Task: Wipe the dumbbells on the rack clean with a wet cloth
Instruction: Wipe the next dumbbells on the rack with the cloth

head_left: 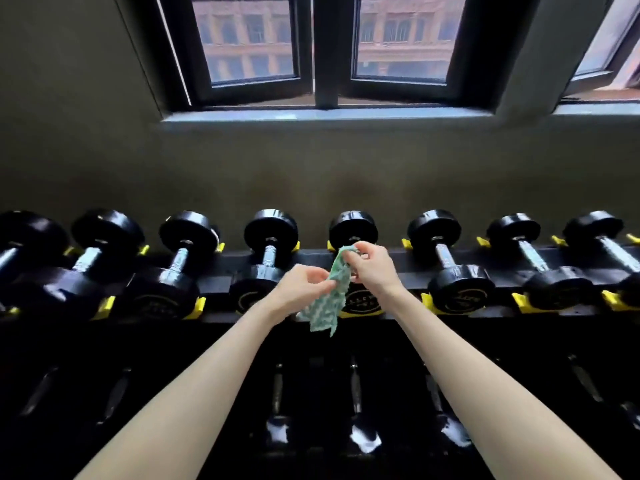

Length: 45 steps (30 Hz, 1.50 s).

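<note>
A green-and-white patterned cloth (329, 299) hangs between my two hands above the top row of the rack. My left hand (304, 289) pinches its lower part, and my right hand (374, 265) grips its upper end. Both hands hover over one black dumbbell (353, 227), whose handle and near head are mostly hidden behind them. Several more black dumbbells with chrome handles lie side by side on the top shelf, such as the dumbbell to the left (268, 251) and the dumbbell to the right (446, 258).
The black rack (221, 282) has yellow cradles (197, 304) under each dumbbell. A lower row of dumbbells (356, 403) sits in deep shadow beneath my arms. Behind the rack is a dark wall with a window (325, 50) and sill above.
</note>
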Available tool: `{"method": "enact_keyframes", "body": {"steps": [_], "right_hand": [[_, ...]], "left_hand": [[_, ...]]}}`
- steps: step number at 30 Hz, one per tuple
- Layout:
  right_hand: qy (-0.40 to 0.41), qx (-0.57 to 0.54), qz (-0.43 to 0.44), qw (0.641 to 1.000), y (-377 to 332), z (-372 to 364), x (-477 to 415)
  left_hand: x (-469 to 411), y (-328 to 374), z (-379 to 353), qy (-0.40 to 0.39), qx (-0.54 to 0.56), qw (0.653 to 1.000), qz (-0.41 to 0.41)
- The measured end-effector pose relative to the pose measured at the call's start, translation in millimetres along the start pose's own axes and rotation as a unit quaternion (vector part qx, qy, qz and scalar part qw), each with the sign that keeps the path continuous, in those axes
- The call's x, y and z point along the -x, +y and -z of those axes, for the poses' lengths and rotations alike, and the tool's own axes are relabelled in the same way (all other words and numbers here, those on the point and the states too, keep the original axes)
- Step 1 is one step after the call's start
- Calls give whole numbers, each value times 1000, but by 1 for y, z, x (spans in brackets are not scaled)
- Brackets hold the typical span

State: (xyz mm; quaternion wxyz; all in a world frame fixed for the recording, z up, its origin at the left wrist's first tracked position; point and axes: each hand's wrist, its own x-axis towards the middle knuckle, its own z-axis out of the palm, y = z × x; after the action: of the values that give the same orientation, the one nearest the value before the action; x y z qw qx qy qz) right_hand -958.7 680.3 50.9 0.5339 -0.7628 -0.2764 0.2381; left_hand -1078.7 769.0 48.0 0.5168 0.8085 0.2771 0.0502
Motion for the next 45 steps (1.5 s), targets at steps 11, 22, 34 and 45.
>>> {"method": "enact_keyframes", "body": {"steps": [11, 22, 34, 45], "right_hand": [[-140, -98, -61, 983, -1, -83, -56], [-47, -82, -92, 991, 36, -54, -93], [81, 22, -84, 993, 63, 9, -112], [144, 281, -143, 938, 85, 38, -142]], "left_hand": [[-26, -66, 54, 51, 114, 990, 57], [-83, -53, 21, 89, -4, 995, 45], [-126, -18, -2, -25, -124, 992, 13], [-180, -34, -1, 145, -316, 935, 77]]}}
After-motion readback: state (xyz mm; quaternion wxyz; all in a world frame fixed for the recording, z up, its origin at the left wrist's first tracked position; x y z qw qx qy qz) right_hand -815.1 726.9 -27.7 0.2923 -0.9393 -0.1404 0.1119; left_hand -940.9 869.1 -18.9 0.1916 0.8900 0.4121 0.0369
